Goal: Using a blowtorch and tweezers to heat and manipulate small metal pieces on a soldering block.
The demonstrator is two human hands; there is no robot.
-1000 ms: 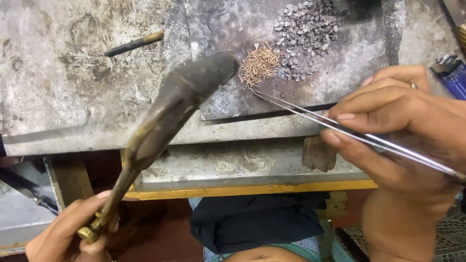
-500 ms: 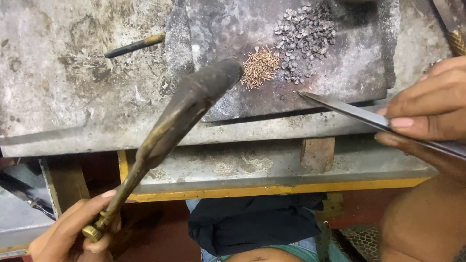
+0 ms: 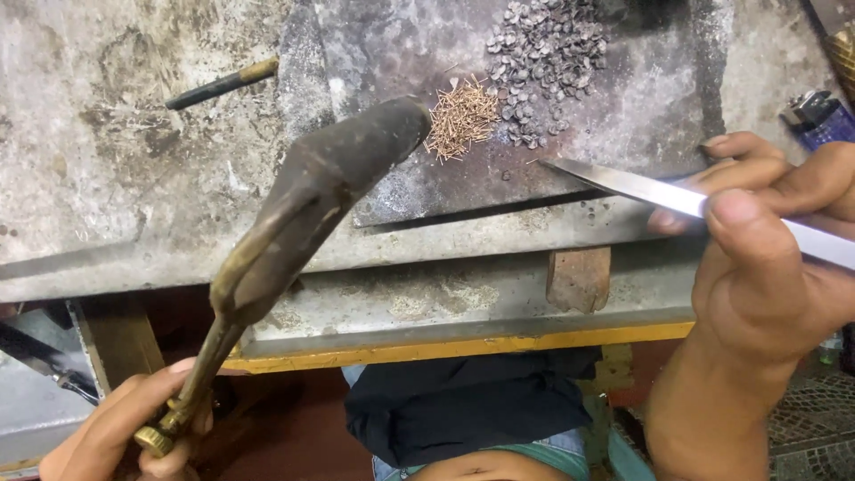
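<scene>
The torch [image 3: 321, 205] is over the front of the counter [image 3: 134, 178], its dark nozzle close to a small heap of copper-coloured wire bits [image 3: 460, 118] on the dark slab [image 3: 641, 98]. The left hand [image 3: 125, 432] has its grip clenched on the brass end. The right hand [image 3: 766, 258] pinches metal tweezers [image 3: 623, 183], tip over the slab. Grey metal pieces [image 3: 543, 62] lie just beside the heap.

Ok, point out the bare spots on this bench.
Bare: the grey worktop left of the dark slab, below the small dark rod. Crowded: the slab's middle, with thin copper-coloured wire bits, grey metal chips, the torch head and steel tweezers.
</scene>
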